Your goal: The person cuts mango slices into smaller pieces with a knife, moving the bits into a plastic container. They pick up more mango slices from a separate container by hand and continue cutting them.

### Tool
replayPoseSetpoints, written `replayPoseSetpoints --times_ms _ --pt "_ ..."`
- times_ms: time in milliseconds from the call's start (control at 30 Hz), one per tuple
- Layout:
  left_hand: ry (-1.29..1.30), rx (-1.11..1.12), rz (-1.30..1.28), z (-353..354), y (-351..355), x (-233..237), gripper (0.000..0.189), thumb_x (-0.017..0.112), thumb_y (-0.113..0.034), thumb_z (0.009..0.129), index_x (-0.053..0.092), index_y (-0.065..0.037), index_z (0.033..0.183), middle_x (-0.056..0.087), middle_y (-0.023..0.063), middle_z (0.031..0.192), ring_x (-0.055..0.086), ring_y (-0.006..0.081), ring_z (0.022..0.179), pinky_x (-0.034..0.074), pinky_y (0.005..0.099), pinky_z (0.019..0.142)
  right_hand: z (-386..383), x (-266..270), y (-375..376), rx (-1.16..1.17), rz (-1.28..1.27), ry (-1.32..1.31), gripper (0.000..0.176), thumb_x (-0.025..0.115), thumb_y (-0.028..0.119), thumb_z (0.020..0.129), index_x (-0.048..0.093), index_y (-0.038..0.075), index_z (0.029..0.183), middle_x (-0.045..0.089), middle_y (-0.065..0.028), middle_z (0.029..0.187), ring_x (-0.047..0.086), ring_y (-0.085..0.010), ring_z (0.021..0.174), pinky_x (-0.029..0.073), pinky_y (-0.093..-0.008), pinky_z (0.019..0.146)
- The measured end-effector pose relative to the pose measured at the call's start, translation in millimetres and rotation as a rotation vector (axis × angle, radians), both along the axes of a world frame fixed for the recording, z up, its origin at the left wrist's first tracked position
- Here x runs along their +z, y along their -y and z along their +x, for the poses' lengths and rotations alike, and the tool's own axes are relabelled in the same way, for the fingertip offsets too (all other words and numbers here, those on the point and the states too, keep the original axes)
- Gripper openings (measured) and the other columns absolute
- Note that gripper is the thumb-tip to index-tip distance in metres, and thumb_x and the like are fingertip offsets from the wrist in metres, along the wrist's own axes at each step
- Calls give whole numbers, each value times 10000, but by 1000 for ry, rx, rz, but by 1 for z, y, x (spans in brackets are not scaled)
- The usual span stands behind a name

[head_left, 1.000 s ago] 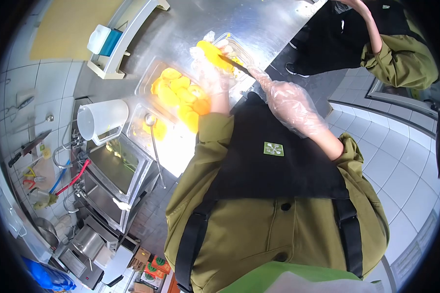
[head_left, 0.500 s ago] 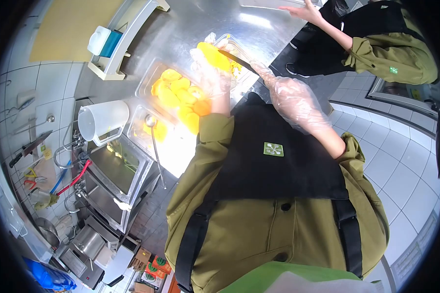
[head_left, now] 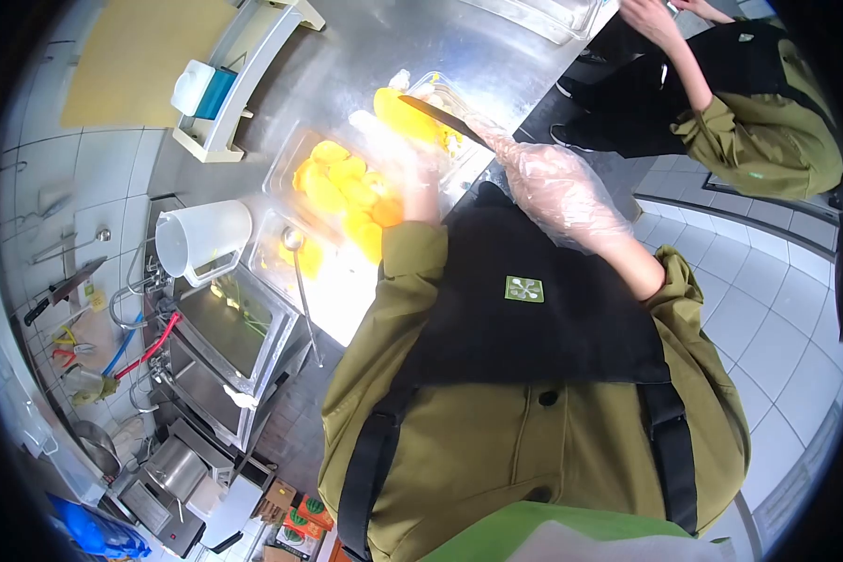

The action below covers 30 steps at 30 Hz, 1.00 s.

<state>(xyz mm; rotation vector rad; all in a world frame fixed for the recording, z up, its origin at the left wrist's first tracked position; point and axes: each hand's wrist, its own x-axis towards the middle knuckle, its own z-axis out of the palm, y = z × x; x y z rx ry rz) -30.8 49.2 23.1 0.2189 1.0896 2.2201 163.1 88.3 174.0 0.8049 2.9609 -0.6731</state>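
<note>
**Soft, slick peeled fruit (head_left: 401, 116) in our left hand (head_left: 412, 170), knife (head_left: 448, 122) in our right hand (head_left: 554, 187)**

Largest first, we have the broad, shiny stainless-steel worktop (head_left: 365, 56) in front of us. On it stands a clear, rectangular plastic container (head_left: 277, 167) of rounded yellow-orange pieces, just beside our left hand. A smaller clear container (head_left: 454, 89) with scraps in it sits behind and beside the fruit.

The rounded, bright yellow-orange fruit is held up in our left hand, near the smaller container. We judge it light to moderate in weight, soft, wet and slippery, and easily bruised under a hard squeeze. We would cradle it low and from the side, with spread fingers and a gentle, even hold, well clear of the blade's edge. The thin, clear plastic glove may slide on wet flesh.

Our left fingers close around the lower side of the fruit; glare and blur hide how far they curl. Our right fingers, in a loose plastic glove, are wrapped shut around the handle of the long, narrow, dark-bladed knife. It looks stiff and fairly light, best held by the handle. Its blade lies across the fruit in our view; we cannot tell whether it bites in.
</note>
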Motion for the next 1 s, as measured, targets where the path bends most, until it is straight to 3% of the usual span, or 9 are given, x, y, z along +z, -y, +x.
replayPoseSetpoints --times_ms 67,200,267,367,467,567,700,767,1000 --pt "41 -21 -29 9 2 16 852 260 -768 872 528 -55 1256 627 139 970 566 217 842 487 325 796 -6 2 2 -24 -12 1 445 460 59 852 522 100 1291 654 -168 766 646 -352 711 523 -455 637" --pt "102 -70 -68 22 1 27 845 214 -754 891 542 -61 1247 635 102 947 560 189 831 476 297 807 -14 -2 8 -31 40 -72 377 476 67 844 572 69 1208 652 -162 750 649 -337 698 526 -436 623" --pt "178 -37 16 22 -2 24 752 307 -690 923 566 -52 1224 628 106 1061 577 197 929 471 283 851 -16 4 11 -36 67 87 276 482 68 841 620 39 1078 647 -159 737 650 -329 674 528 -426 610" --pt "238 27 33 19 -7 23 832 241 -744 897 548 -48 1236 647 94 902 556 176 779 470 265 766 -12 2 15 -52 50 -31 182 494 69 830 629 17 940 640 -157 713 649 -327 648 527 -427 593" --pt "101 18 -42 30 -2 62 828 254 -737 900 541 -41 1245 645 94 869 552 166 776 471 262 735 -8 -8 17 -58 66 -29 154 503 67 821 613 8 910 633 -168 697 646 -331 632 525 -428 584" --pt "116 -41 29 28 -6 57 829 249 -731 904 533 -36 1254 643 97 846 548 153 759 471 259 732 -7 -3 17 -67 64 -69 147 508 61 815 614 -1 895 635 -176 700 647 -333 634 523 -432 586" --pt "85 -8 36 24 -3 37 706 335 -636 948 556 -17 1205 635 108 892 567 178 715 494 276 685 -8 -2 13 -48 48 -10 200 493 57 828 611 4 981 641 -186 718 647 -346 655 522 -435 585" --pt "111 14 -25 20 0 31 719 326 -623 957 549 5 1228 639 100 845 562 165 695 482 271 657 -6 -4 11 -11 3 3 497 491 62 887 425 87 1380 602 -180 668 612 -345 597 496 -458 565" --pt "-66 -143 -51 10 6 29 803 305 -706 910 498 -22 1284 611 94 800 539 179 667 483 296 646 14 14 7 12 -150 196 534 414 41 861 433 141 1386 649 -186 753 639 -368 694 514 -459 628"
